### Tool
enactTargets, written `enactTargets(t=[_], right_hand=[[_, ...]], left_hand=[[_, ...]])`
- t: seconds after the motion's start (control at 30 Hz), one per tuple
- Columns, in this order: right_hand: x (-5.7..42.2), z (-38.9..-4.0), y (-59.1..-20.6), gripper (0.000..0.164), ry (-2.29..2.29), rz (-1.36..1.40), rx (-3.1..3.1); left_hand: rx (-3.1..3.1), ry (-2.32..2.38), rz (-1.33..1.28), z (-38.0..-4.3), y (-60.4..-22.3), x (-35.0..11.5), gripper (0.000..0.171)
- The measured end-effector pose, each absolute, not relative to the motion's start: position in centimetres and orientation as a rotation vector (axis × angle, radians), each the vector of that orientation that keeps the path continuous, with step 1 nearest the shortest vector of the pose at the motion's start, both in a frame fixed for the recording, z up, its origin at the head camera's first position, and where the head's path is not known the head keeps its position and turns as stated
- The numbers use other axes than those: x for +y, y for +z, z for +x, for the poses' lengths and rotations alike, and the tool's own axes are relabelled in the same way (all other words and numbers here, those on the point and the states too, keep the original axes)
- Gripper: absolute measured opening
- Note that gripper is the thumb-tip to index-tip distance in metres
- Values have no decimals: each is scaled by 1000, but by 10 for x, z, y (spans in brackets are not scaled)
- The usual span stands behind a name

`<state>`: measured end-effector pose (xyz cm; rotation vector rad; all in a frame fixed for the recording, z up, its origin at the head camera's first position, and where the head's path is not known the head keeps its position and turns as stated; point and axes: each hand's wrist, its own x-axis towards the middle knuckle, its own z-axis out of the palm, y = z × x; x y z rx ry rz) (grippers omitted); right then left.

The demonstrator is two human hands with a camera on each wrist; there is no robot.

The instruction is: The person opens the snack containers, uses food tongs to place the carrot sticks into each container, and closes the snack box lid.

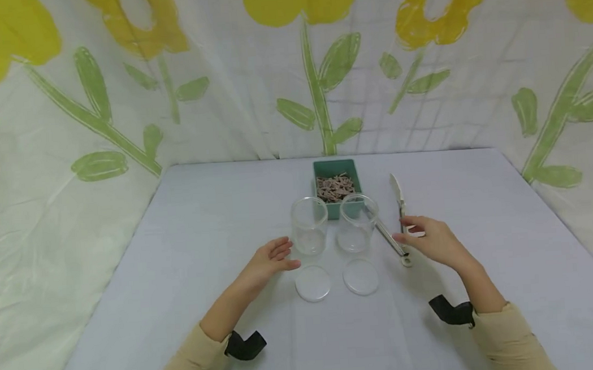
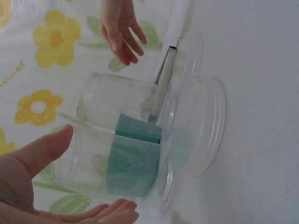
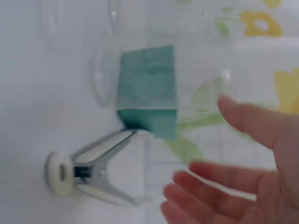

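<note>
Two clear plastic jars, the left jar (image 1: 309, 229) and the right jar (image 1: 356, 226), stand upright and uncovered side by side. Two round clear lids, the left lid (image 1: 313, 283) and the right lid (image 1: 360, 277), lie flat in front of them. My left hand (image 1: 268, 264) is beside the left jar, thumb and fingers apart, holding nothing; whether a fingertip touches the jar I cannot tell. Spread-armed tongs (image 1: 391, 239) lie to the right of the jars. Over them hovers my right hand (image 1: 432, 242), relaxed, with a gap to the tongs in the right wrist view (image 3: 224, 186).
Behind the jars sits a green rectangular tray (image 1: 335, 167) with many small brown stick-like pieces (image 1: 334, 188). A white cloth covers the table (image 1: 201, 213). A flower-printed curtain (image 1: 230, 98) hangs behind the table and at its sides.
</note>
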<state>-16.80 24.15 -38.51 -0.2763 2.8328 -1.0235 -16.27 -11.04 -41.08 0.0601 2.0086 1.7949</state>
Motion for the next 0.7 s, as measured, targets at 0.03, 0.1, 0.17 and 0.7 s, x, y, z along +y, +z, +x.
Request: enactTargets(t=[0.03, 0.1, 0.17, 0.7], right_hand=[[244, -173, -387, 61, -1027, -214, 2850], [245, -183, -392, 66, -1021, -71, 2852], [244, -195, -399, 74, -981, 58, 2823], [225, -237, -435, 96, -707, 259, 2763]], left_hand=[[2037, 1809, 27, -166, -410, -111, 77], [2107, 1814, -30, -173, -410, -109, 79], [2176, 1802, -50, -182, -410, -105, 83], [2273, 1881, 31, -215, -430, -70, 78]])
